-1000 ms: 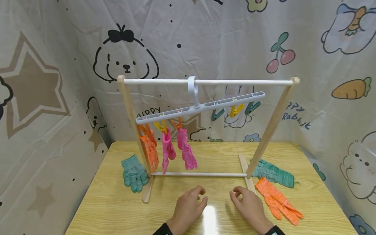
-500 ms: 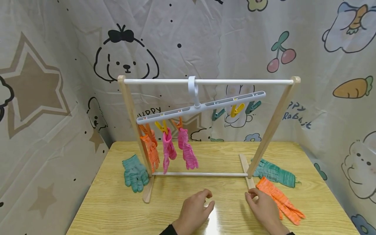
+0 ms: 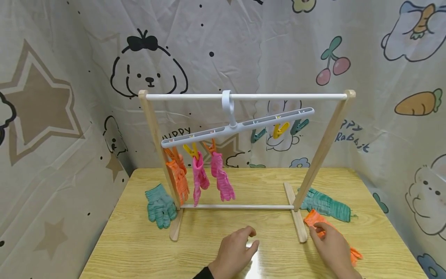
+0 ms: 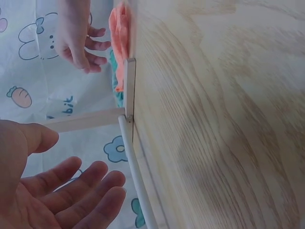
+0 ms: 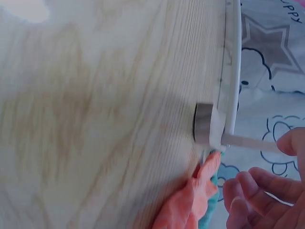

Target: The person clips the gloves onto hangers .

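— Where are your hands right now?

— My right hand [image 3: 332, 246] is over the orange glove [image 3: 315, 219] lying on the desk [image 3: 132, 248], just right of the rack's foot [image 3: 296, 223]. The fingers are loosely curled above the cuff end; I can't tell whether they touch it, and they hold nothing. My left hand [image 3: 235, 250] hovers open and empty above the desk in front of the rack.

— So which step is this?

— I'd judge it the reach for that glove. Its mate [image 3: 178, 180] hangs clipped on the hanger [image 3: 237, 126], with free pegs [image 3: 278, 131] on the raised side.

— And next?

— Pinch the cuff, lift it clear of the green glove [image 3: 325, 205] beside it, and carry it to a free peg.
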Motion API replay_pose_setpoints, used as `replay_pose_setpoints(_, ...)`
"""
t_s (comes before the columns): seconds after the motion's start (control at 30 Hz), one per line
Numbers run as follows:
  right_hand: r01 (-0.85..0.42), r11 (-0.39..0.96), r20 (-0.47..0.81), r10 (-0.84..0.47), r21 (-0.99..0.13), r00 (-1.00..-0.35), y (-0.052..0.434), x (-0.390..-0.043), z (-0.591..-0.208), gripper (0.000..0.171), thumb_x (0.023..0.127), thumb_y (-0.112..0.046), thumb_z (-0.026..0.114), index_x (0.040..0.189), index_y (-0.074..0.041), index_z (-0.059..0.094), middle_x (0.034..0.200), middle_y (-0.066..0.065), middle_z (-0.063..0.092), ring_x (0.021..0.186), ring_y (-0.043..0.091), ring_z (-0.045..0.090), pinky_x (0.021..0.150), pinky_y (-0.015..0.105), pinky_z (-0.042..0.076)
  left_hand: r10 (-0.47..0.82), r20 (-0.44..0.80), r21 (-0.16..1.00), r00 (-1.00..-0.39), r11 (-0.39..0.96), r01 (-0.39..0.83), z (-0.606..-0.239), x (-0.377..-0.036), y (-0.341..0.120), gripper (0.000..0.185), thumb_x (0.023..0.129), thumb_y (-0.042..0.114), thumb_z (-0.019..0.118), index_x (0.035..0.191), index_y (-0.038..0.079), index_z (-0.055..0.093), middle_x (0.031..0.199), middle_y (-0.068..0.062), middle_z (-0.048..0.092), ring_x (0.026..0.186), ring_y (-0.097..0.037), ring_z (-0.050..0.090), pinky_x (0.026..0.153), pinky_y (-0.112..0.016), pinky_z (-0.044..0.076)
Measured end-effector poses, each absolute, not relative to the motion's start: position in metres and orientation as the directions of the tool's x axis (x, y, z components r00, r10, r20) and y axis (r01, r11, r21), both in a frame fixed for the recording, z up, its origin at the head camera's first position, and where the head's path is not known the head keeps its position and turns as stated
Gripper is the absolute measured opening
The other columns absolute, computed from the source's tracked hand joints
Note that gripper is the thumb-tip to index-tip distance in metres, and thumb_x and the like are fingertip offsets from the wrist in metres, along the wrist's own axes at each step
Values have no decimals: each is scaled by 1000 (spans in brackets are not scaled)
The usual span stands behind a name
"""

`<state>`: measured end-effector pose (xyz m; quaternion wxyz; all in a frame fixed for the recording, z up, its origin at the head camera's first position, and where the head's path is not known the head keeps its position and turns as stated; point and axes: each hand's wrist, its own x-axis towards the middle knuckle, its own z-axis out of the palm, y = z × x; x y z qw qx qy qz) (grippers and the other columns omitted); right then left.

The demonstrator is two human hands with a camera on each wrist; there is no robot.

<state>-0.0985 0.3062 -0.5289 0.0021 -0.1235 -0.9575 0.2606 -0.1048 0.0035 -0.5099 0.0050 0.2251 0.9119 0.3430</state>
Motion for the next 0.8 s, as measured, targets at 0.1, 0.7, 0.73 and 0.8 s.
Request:
replay_pose_setpoints(0.1,239,844,-56,243,-481,-968,314,-101,-528,43,98,-36,61,121,0,68,108,18,74,75,19,68,57,34,50,410,154,629,-899,661,409,-509,-105,5,17,94,23,69,104,10,70,100,-4,77,83,-18,73,62,-22,50)
replay_pose_setpoints(0.7,232,899,-141,193,-371,-971,341,-107,-541,52,89,-26,73,118,15,62,109,28,70,97,45,68,76,52,56,387,203,596,-899,680,427,-507,-105,7,16,93,27,70,103,14,70,98,0,77,83,-10,70,63,-24,49)
replay_pose_setpoints(0.73,222,902,-135,185,-371,-973,342,-107,-542,50,88,-24,74,117,15,62,108,28,70,96,44,68,76,52,56,387,206,595,-899,680,429,-507,-105,7,17,93,28,70,103,14,70,99,0,77,84,-10,71,63,-24,49)
replay_pose_setpoints(0.8,198,905,-118,165,-376,-979,343,-108,-544,47,87,-22,76,113,15,63,104,27,70,94,43,68,77,52,55,384,201,598,-901,681,423,-507,-105,6,17,94,28,70,103,14,70,99,0,76,84,-10,71,63,-24,49)
